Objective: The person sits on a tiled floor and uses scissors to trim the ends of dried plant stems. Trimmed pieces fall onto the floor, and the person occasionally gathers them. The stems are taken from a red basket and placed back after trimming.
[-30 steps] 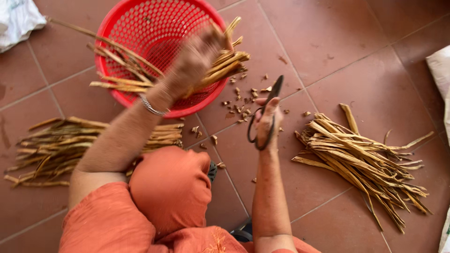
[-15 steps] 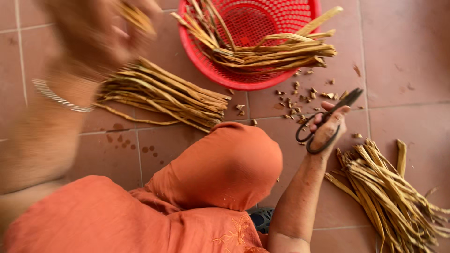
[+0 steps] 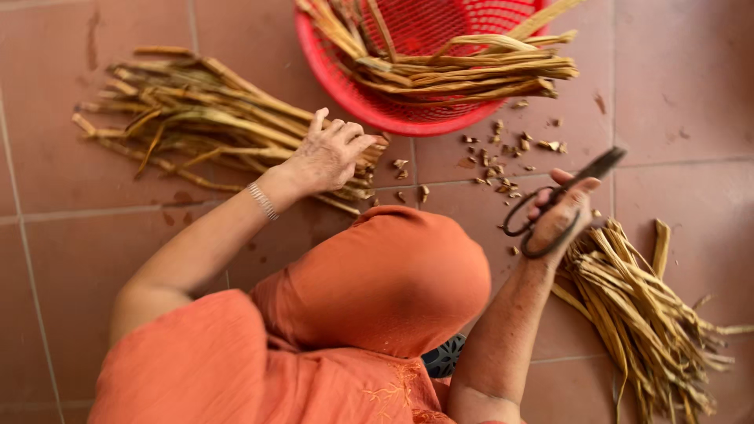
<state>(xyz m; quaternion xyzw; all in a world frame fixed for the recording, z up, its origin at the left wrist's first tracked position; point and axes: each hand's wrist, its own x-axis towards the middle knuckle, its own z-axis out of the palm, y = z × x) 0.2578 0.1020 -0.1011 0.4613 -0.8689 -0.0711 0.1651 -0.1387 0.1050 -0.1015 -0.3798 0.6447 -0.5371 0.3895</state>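
My left hand [image 3: 330, 153] reaches down onto the near end of a pile of long dried plant stalks [image 3: 196, 118] lying on the tiled floor at the left; its fingers are spread over the stalk ends and touch them. My right hand [image 3: 559, 213] holds a pair of black scissors [image 3: 561, 196] by the handles, blades pointing up and right, above the floor. A red plastic basket [image 3: 357, 98] at the top holds several trimmed stalks [image 3: 463, 67] laid across it. My bent knee in orange cloth [image 3: 393, 275] sits between my arms.
A second bundle of pale stalks [image 3: 644, 314] lies on the floor at the lower right, beside my right hand. Small cut-off stalk bits [image 3: 503, 157] are scattered on the tiles below the basket. The floor is reddish-brown tile with grout lines.
My left hand, raised and blurred with stalks before, has come down empty onto the left pile. The right hand has kept hold of the scissors. The view has shifted left.
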